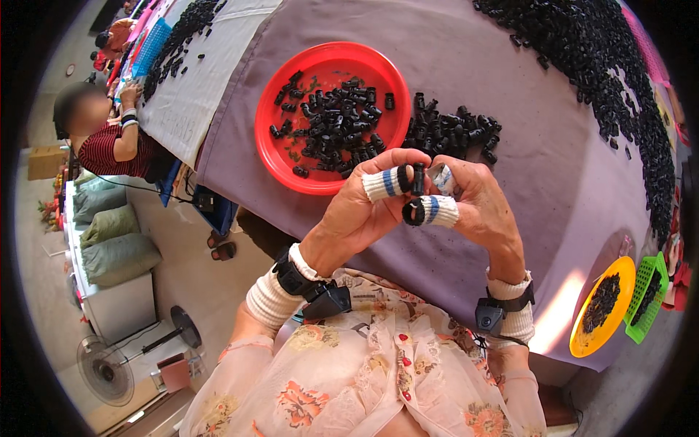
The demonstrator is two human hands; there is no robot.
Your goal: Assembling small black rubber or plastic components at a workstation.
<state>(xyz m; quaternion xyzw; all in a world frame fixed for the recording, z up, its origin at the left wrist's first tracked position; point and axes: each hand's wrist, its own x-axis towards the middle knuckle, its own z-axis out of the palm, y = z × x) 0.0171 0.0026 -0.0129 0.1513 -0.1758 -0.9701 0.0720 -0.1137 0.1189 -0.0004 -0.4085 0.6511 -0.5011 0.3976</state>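
My left hand (354,216) and my right hand (486,205) meet in front of me, above the near side of the cloth. Both are closed, pinching one small black cylindrical plastic part (418,179) that stands about upright between the fingertips. White knitted sleeves with blue and black bands cover a digit on each hand. A whitish wrap also shows on a right fingertip. Just beyond the left hand lies a round red tray (273,156) holding many similar black parts (338,116). Beside it, past my fingertips, a loose pile of black parts (459,131) rests on the cloth.
A greyish-purple cloth (437,51) covers the table. A large heap of black parts (604,65) spreads along the far right. Yellow (580,339) and green (641,331) trays sit at the right edge. Another person (109,142) works at the left; a fan (105,371) stands lower left.
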